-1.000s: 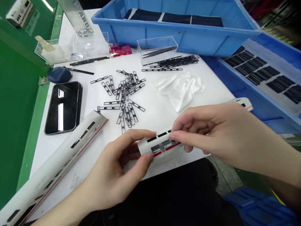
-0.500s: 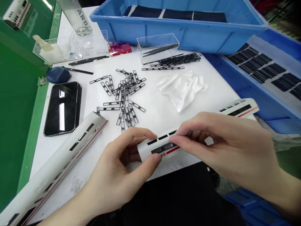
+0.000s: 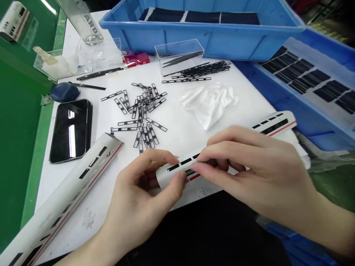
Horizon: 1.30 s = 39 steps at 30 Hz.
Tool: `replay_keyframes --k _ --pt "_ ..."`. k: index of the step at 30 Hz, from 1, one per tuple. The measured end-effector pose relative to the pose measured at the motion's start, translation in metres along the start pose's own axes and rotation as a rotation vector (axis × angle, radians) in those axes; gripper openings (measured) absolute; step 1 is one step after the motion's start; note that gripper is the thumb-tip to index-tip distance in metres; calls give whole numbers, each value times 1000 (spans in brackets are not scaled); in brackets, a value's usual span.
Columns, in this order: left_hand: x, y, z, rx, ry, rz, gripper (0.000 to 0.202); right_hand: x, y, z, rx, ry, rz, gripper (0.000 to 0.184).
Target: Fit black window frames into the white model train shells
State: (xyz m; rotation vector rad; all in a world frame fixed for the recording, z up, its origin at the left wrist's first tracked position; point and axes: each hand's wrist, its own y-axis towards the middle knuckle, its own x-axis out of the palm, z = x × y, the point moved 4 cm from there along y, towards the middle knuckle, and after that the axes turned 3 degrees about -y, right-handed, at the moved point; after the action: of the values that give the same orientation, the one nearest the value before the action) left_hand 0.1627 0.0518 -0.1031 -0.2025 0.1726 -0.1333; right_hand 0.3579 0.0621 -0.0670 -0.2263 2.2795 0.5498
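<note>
A white model train shell (image 3: 163, 178) with black windows and a red stripe lies tilted across the front of the table, its right end raised. My left hand (image 3: 149, 199) grips its left end, forefinger on the upper side and thumb over the dark window strip. My right hand (image 3: 255, 170) pinches at the window row near the middle, hiding much of the shell; anything small between its fingertips is hidden. To the left lies a second train shell (image 3: 69, 195). Small black window-frame pieces (image 3: 142, 105) are scattered in a heap beyond my left hand.
Longer black frame strips (image 3: 205, 70) lie beside a clear box (image 3: 177, 50) holding tweezers. A white cloth (image 3: 208, 103), a phone (image 3: 70, 131) and a dark blue rounded object (image 3: 65, 92) rest on the table. Blue bins (image 3: 177, 37) with dark parts stand behind and right.
My left thumb has moved up over the lower window strip. My right fingertips have shifted slightly left along the shell and now cover more of it. The whole view has shifted a little.
</note>
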Motion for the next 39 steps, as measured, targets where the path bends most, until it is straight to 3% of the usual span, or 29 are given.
replay_keyframes --k 3,6,11,13,22,28,34,39 --pt "1 -2 0 -1 -31 50 12 -7 4 8 33 -20 -16 7" --pt "2 -3 0 8 -27 57 13 -13 14 16 26 -45 -120 19" --pt "2 -5 1 -19 -1 59 12 -8 26 25 148 68 -441 22" --pt "2 -5 2 -8 1 53 11 -6 28 24 174 105 -503 22" --pt "-2 -5 -2 86 46 -54 20 -5 38 20 231 103 -617 10" --pt "-6 -4 -1 104 171 -75 24 -1 44 21 167 67 -663 10" --pt "-17 2 -5 89 312 -90 27 -2 56 30 130 186 -851 16" --pt "-16 2 -3 42 337 -66 26 1 57 33 145 250 -810 14"
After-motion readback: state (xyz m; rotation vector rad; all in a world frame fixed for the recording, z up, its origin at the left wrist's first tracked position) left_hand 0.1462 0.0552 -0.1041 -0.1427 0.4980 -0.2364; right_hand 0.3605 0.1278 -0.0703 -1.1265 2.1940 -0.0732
